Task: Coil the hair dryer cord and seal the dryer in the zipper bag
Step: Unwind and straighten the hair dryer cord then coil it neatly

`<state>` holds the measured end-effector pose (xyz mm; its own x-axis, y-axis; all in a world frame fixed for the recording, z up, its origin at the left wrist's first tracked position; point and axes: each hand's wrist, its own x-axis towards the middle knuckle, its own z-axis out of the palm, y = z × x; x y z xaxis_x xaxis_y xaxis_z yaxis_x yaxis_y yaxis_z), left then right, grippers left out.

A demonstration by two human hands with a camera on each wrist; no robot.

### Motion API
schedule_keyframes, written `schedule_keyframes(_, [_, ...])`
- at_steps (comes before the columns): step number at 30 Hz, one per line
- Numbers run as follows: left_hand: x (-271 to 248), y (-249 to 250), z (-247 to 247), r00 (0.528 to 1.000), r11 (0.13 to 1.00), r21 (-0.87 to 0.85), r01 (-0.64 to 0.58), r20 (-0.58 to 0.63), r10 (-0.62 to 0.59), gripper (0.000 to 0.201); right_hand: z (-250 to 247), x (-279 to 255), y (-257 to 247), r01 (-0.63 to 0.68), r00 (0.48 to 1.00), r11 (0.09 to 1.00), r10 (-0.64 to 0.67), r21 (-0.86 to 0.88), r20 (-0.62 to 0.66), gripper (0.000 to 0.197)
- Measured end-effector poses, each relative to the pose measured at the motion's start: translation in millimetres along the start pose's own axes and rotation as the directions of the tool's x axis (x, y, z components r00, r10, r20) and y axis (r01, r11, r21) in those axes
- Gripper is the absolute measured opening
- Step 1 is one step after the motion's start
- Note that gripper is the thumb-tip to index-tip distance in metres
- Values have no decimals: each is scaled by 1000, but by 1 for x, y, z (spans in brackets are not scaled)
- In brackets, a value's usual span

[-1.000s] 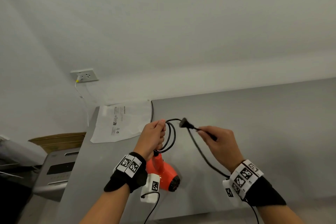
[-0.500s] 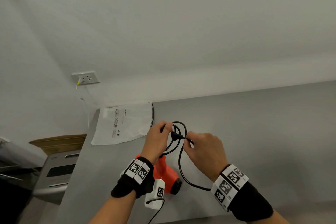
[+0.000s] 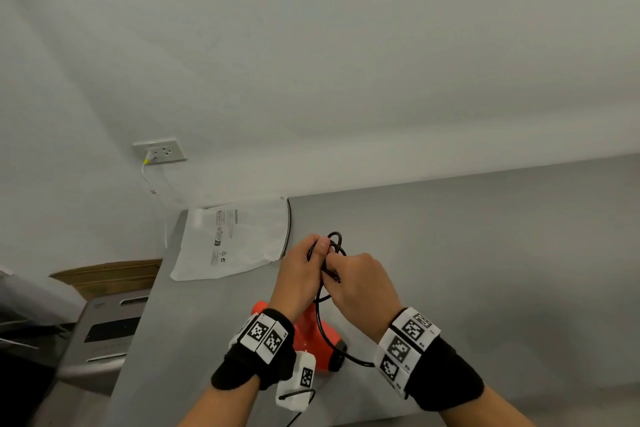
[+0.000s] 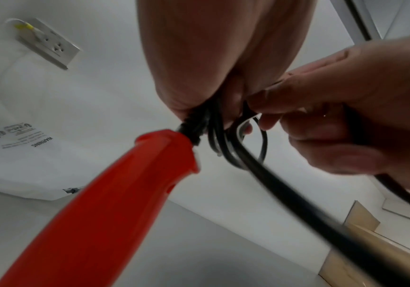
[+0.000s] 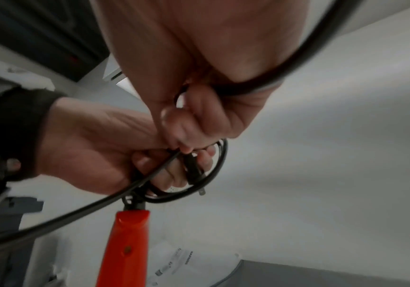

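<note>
A: Where's the hair dryer sitting?

B: It hangs by its cord under the two hands, its orange body low over the grey desk; whether it touches the desk I cannot tell. The handle points up toward the hands.

A: What does the left hand have?

B: Its fingers are curled tight around several black loops of the cord, gathered just above the dryer's handle. In the left wrist view the cord's strain relief leaves the handle and runs straight into that fist.

A: And the right hand?

B: Pressed against the left one, fingers curled and pinching the cord. The right wrist view shows the plug at the fingertips of both hands, inside the loops, with a metal prong poking out below. Which fingers actually grip the plug is blurred.

A: Any slack left?

B: One stretch drops from the hands, passes the dryer's body and curves toward the right wrist.

A: The zipper bag?

B: Flat on the desk, beyond the dryer and to its left, at the desk's far corner. It is white with a printed warning label and lies apart from the hands. A wall outlet with a white cable plugged in sits above the bag.
</note>
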<state>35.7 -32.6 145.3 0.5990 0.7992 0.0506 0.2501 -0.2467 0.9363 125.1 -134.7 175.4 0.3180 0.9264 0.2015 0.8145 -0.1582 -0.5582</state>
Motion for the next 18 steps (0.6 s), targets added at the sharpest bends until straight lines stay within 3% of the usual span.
schedule_keyframes(4, [1, -4, -12, 999, 994, -100, 41, 13, -40, 41, -22, -4, 10, 58, 996, 954, -76, 294, 51, 19])
schedule_keyframes(7, [-1, -1, -21, 993, 972, -208, 112, 59, -102, 41, -34, 4, 36, -99, 989, 831, 144, 547, -40, 17])
schedule_keyframes(9, [-4, 1, -22, 987, 966, -230, 119, 129, -91, 39, -27, 11, 53, -204, 971, 778, 239, 594, 21, 21])
schedule_keyframes(13, [-5, 6, -16, 986, 966, -236, 107, 152, -73, 38, 1, 13, 50, -271, 962, 631, 153, 727, 227, 26])
schedule_keyframes(15, [-4, 6, -14, 989, 962, -247, 113, 126, -84, 39, 7, 13, 46, -293, 956, 542, 166, 788, 241, 23])
schedule_keyframes(18, [-3, 0, -13, 986, 950, -279, 140, 122, -110, 41, 13, 13, 47, -309, 951, 497, 175, 811, 255, 15])
